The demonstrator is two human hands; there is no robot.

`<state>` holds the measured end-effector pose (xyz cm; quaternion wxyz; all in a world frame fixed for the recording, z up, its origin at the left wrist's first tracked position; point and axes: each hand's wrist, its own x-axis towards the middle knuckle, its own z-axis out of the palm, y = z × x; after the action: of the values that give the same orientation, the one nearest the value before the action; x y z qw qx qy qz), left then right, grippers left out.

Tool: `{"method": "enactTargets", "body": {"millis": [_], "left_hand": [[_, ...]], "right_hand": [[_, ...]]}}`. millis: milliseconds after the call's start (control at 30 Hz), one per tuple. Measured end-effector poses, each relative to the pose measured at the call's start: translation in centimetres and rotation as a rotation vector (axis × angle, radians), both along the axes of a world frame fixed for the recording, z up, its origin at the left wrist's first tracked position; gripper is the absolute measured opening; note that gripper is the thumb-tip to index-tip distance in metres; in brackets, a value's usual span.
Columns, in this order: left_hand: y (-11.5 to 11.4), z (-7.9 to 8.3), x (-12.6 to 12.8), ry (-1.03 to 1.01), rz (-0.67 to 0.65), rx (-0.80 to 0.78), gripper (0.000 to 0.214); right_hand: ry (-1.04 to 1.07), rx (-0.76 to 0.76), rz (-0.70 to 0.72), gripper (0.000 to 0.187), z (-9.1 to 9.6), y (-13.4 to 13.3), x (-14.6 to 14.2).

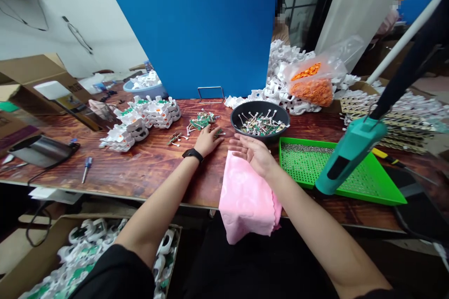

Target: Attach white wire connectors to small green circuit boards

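Note:
My left hand [207, 141], with a black band at the wrist, lies palm down on the table. Its fingers are spread and touch or hover by small green circuit boards with white wires [202, 120]; whether any board is under the fingertips I cannot tell. My right hand [257, 153] is held half turned, fingers stretched out and nothing visible in them. It is just in front of a dark round bowl [235, 125] heaped with similar wired boards [261, 124]. Below that hand a pink cloth [243, 196] hangs over the table edge.
Stacked white plastic housings [129, 124] stand at left. At right are a green tray [379, 187] of small metal parts, a hanging teal electric screwdriver [354, 149] and a bag of orange pieces [312, 86]. A blue panel [203, 28] rises behind; a box of housings [80, 247] sits below left.

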<state>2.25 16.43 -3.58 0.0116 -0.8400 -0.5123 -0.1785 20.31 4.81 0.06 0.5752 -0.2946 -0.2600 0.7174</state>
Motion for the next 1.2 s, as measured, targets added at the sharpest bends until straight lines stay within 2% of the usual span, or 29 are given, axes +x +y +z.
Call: {"method": "enactTargets", "body": {"millis": [100, 233, 333, 433, 567, 633, 700, 800, 967, 1067, 1200], "left_hand": [[-0.8, 0.0, -0.4, 0.041, -0.052, -0.029, 0.033], [-5.3, 0.3, -2.4, 0.083, -0.088, -0.045, 0.032], [-8.8, 0.5, -3.9, 0.033, -0.061, -0.007, 0.045], [-10.8, 0.6, -4.9, -0.064, 0.019, 0.023, 0.048], [-11.3, 0.4, -5.7, -0.124, 0.104, -0.015, 0.015], [-11.1, 0.4, -5.9, -0.155, 0.105, -0.064, 0.006], [-10.9, 0.4, -6.1, -0.228, 0.122, -0.132, 0.007], [-10.8, 0.6, -6.3, -0.309, 0.13, -0.22, 0.02], [-10.8, 0.7, -6.3, -0.287, 0.101, -0.199, 0.011], [-11.1, 0.8, -6.1, -0.462, 0.173, -0.182, 0.016], [-12.1, 1.6, -5.4, -0.88, 0.208, -0.25, 0.024]], "right_hand": [[-0.021, -0.043, -0.02, 0.012, 0.0, 0.2, 0.2], [-0.065, -0.032, 0.023, 0.011, -0.4, 0.1, 0.2], [-0.116, -0.026, 0.058, 0.012, -0.6, -0.2, 0.0], [-0.151, -0.044, 0.085, 0.012, -0.5, -0.6, -0.3], [-0.184, -0.06, 0.096, 0.01, -0.3, -0.8, -0.4], [-0.197, -0.062, 0.096, 0.01, -0.3, -0.8, -0.5], [-0.207, -0.061, 0.097, 0.009, -0.3, -0.7, -0.5], [-0.216, -0.056, 0.102, 0.009, -0.4, -0.6, -0.5], [-0.228, -0.05, 0.094, 0.007, -0.4, -0.7, -0.5], [-0.244, -0.047, 0.087, 0.006, -0.3, -0.8, -0.5], [-0.291, -0.012, 0.091, 0.009, -0.7, -0.9, -0.8]]}}
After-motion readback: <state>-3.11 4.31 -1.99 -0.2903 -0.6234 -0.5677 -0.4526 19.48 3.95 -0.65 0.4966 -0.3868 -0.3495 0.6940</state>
